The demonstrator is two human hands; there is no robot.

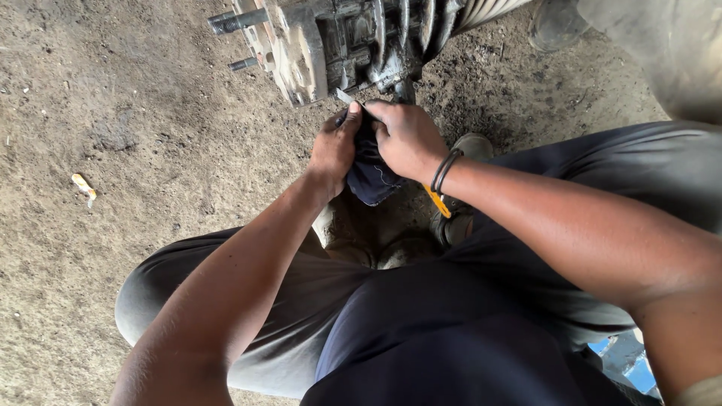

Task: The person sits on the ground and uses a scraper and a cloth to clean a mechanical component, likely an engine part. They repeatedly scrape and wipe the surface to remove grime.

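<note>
Looking down from the head cam, I've got both hands bunched on a dark navy cloth rag right at the base of a grimy grey metal engine block. My left hand pinches the rag's left edge, and my right hand is clenched on its top. The block sits at 12 o'clock from the grip, just touching the fingertips. The rag's long axis hangs toward 6 o'clock. The right hand looks slightly nearer the metal.
</note>
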